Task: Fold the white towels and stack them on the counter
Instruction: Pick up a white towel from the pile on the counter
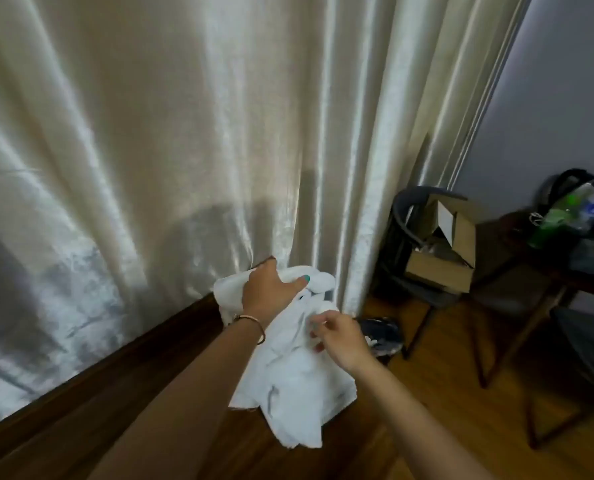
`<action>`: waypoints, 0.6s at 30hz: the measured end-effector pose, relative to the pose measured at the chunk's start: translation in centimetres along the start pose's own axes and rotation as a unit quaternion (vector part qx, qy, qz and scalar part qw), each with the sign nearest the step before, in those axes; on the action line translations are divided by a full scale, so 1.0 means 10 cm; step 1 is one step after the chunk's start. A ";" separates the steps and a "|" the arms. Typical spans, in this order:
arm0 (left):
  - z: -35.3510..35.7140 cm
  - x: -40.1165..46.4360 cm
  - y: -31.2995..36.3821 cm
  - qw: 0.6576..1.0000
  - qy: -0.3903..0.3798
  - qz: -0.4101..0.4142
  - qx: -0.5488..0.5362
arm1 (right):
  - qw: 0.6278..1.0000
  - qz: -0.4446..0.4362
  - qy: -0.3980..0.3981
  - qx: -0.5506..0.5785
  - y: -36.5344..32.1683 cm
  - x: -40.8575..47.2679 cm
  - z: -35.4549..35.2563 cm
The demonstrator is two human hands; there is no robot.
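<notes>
Fingers (318, 329) of the right hand (340, 341) curl in and pinch a fold of the white towel (288, 375), which hangs crumpled in the air over the wooden floor (427, 393), its lower corners loose. The left hand (268, 292) grips the towel's upper bunch, thumb laid across it; its other fingers are hidden behind the cloth. Beyond hangs a pale curtain (184, 133). To the right, a chair (413, 258) holds a cardboard box (444, 247); what looks like bottles (572, 213) sits blurred on a table (579, 268).
</notes>
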State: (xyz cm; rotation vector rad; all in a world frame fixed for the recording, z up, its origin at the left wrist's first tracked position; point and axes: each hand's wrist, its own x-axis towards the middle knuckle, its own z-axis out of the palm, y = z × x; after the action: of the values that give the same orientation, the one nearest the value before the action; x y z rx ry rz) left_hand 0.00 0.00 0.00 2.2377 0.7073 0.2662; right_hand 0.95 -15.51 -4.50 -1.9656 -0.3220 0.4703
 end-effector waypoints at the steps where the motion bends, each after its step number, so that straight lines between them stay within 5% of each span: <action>1: 0.08 0.09 0.02 1.000 0.011 0.006 0.017 | 1.000 0.008 -0.003 -0.010 0.06 0.04 -0.01; 6: 0.36 0.46 -0.06 0.991 -0.068 -0.018 0.113 | 0.997 0.027 -0.060 -0.032 0.23 0.14 -0.08; 10: 0.38 0.54 -0.26 0.974 -0.076 0.055 0.205 | 0.998 0.015 -0.061 -0.010 0.26 0.19 -0.18; 14: 0.21 0.48 -0.28 0.997 0.023 0.069 0.011 | 0.999 0.028 -0.039 -0.004 0.27 0.21 -0.18; 18: -0.24 0.27 -0.16 0.975 0.079 0.051 -0.201 | 1.000 0.005 0.010 -0.023 0.12 0.19 -0.07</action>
State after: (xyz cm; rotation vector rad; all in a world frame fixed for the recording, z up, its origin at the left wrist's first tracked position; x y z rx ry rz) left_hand 0.66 3.87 0.44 1.8795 0.5616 0.5902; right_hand 3.01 -15.77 -5.65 -2.0165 -0.3116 0.4524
